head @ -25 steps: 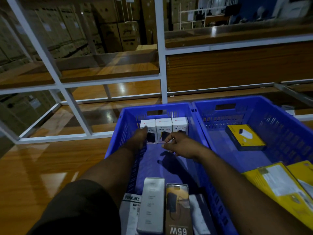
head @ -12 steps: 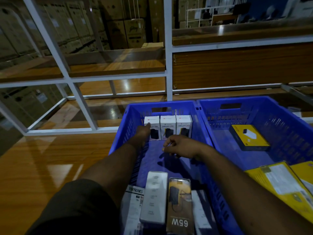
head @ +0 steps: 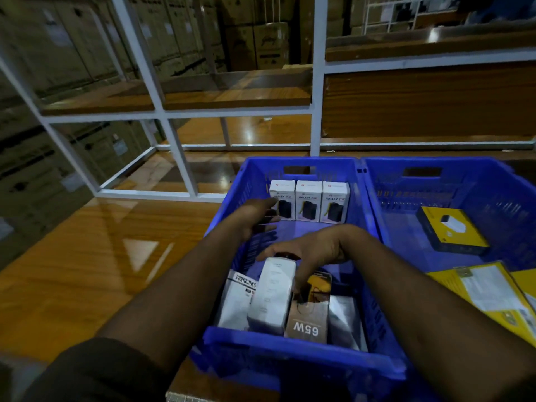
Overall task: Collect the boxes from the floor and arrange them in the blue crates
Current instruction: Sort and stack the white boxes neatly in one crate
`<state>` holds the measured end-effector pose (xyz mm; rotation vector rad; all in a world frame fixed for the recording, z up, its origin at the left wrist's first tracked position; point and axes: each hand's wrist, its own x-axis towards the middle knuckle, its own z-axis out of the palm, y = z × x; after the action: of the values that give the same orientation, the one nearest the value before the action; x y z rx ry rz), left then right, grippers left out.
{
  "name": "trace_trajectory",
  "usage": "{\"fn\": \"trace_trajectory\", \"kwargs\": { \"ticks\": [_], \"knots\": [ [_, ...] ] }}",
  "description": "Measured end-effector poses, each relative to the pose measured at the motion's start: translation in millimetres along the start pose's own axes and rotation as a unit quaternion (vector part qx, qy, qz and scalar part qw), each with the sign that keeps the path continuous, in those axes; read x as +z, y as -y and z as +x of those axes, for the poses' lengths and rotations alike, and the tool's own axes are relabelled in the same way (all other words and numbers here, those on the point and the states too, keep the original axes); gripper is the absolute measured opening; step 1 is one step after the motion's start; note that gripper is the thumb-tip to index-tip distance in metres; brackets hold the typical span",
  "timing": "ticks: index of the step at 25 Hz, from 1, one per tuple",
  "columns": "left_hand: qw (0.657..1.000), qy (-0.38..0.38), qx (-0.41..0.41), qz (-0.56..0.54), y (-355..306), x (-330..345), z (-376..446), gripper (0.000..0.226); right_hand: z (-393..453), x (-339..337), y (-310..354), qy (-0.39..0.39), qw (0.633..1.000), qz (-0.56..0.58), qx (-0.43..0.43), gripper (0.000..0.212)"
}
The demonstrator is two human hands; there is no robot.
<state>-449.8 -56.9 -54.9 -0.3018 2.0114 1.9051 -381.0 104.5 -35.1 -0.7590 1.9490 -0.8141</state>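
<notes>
Two blue crates stand side by side, the left crate (head: 290, 348) right in front of me and the right crate (head: 435, 165) beside it. Three white "Halley 20K" boxes (head: 309, 200) stand upright in a row against the left crate's far wall. My left hand (head: 255, 217) has straight fingers that touch the leftmost of them. My right hand (head: 311, 250) curls over the top end of a tall white box (head: 272, 297) near the crate's front. A "65W" box (head: 309, 317) and a "Portronics" box (head: 236, 303) lie beside it.
The right crate holds a yellow-and-black box (head: 452, 230) and larger yellow boxes (head: 490, 294) at its near right. White shelf frames (head: 177, 146) with wooden boards stand behind the crates. Glossy wooden floor (head: 87, 256) lies to the left. Cardboard cartons (head: 261, 44) are stacked far back.
My right hand has drawn back from the row of three boxes to the tall white box at the crate's front and closed on its top. My left hand stays at the leftmost box.
</notes>
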Motion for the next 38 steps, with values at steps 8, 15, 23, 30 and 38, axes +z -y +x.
{"fn": "trace_trajectory", "kwargs": {
  "ticks": [8, 15, 23, 30, 38],
  "knots": [
    [0.998, 0.023, 0.005, 0.058, 4.3, -5.2, -18.5, 0.036, 4.7, 1.1, -2.4, -0.036, 0.997, 0.07, -0.018, 0.038],
    [0.993, 0.082, -0.039, 0.08, 12.2, -3.1, -24.5, 0.035, 7.1, -13.7, -11.4, -0.258, 0.949, 0.176, 0.027, 0.033],
    [0.984, 0.139, -0.104, 0.039, -3.1, -15.5, -34.1, 0.037, -5.4, -32.9, -17.9, -0.453, 0.784, 0.423, 0.042, 0.018],
    [0.975, 0.147, 0.068, -0.149, -9.3, -11.0, -28.1, 0.033, -16.0, -29.8, -17.9, -0.378, 0.796, 0.472, -0.002, 0.024],
    [0.957, 0.128, -0.063, -0.252, -8.6, 6.8, -34.9, 0.073, -14.0, -29.9, -16.5, -0.522, 0.84, 0.133, -0.072, 0.073]
  ]
}}
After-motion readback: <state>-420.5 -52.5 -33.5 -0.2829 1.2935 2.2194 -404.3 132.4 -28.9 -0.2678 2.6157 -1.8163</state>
